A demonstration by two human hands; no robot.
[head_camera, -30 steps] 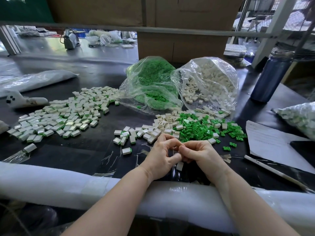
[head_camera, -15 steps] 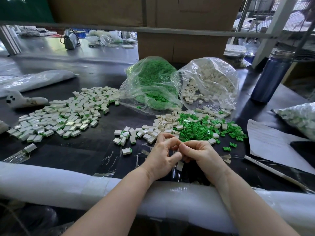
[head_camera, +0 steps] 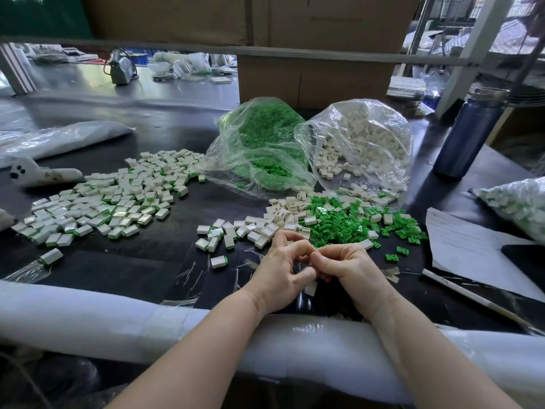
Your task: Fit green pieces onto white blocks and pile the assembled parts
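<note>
White block [head_camera: 310, 288] peeks below left hand [head_camera: 278, 278] and right hand [head_camera: 351, 268], fingers curled together, pinched contents hidden. Risk: skewed press, piece pops into green pieces [head_camera: 339, 225] beyond.

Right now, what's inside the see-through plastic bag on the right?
The clear plastic bag on the right holds small white plastic blocks, some spilling from its mouth onto the black table. What lies deeper inside is covered.
</note>
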